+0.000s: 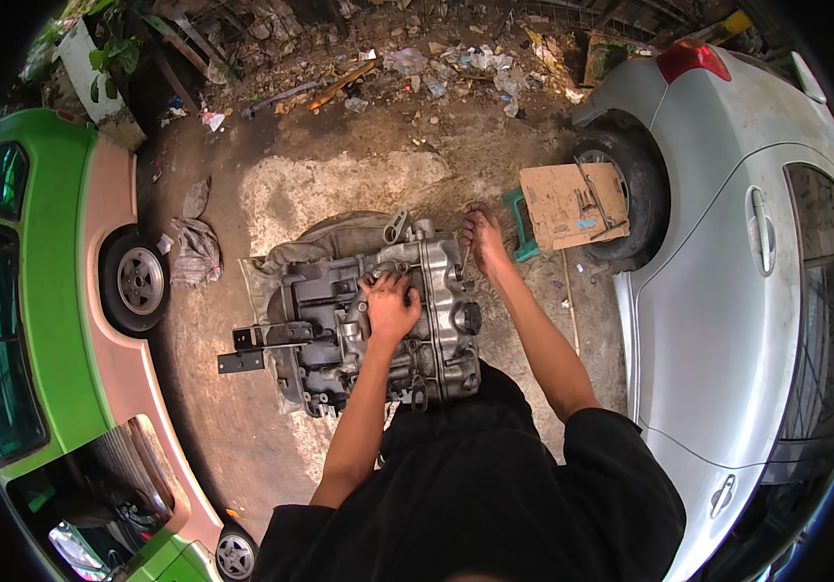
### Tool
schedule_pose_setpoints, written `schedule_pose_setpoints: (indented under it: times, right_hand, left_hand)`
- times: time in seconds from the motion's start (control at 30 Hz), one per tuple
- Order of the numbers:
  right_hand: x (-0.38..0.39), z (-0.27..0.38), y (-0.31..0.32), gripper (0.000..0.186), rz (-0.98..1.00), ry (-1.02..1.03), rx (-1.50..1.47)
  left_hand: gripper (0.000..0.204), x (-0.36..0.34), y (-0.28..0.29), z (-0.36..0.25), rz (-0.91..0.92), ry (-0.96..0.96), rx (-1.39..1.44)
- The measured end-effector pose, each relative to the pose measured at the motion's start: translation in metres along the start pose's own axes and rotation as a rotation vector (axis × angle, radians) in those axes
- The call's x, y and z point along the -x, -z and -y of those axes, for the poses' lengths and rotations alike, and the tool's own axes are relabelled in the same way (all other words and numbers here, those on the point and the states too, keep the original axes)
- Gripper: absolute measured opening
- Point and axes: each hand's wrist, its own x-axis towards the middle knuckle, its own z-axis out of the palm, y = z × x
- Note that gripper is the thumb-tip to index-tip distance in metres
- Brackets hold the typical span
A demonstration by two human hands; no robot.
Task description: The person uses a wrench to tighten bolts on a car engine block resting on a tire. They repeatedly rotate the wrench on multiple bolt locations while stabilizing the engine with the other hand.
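Note:
A grey metal car engine lies on the ground in front of me, partly on a crumpled grey cloth. My left hand rests on its top with the fingers curled over a part in the middle, gripping it. My right hand is closed at the far right end of the ribbed metal cover. A thin metal tool shows beside its fingers; its exact kind is too small to tell. A round black cap sits on the cover. From the engine's left side sticks out a black bracket.
A cardboard sheet with several hand tools lies on a green stool, against the wheel of a silver car. A green and pink vehicle stands at the left. Litter covers the far ground. A plastic sack lies left.

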Motion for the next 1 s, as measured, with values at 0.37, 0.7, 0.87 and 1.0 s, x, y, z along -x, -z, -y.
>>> schedule_pose_setpoints:
  times: [0.37, 0.7, 0.87, 1.0]
  right_hand:
    - [-0.021, -0.011, -0.037, 0.015, -0.315, -0.189, 0.14]
    - [-0.03, -0.015, -0.028, 0.022, -0.25, -0.225, 0.085]
    - [-0.032, -0.016, -0.035, 0.021, -0.299, -0.261, 0.047]
    - [-0.02, -0.013, -0.046, 0.011, -0.323, -0.198, -0.046]
  left_hand:
    - [0.025, 0.001, 0.0, -0.001, 0.016, 0.021, -0.026]
    - [0.022, 0.0, 0.001, -0.004, -0.051, -0.017, -0.005]
    - [0.021, -0.002, 0.002, -0.005, -0.048, -0.016, -0.014]
    - [0.021, -0.003, 0.004, -0.005, -0.039, -0.027, -0.014]
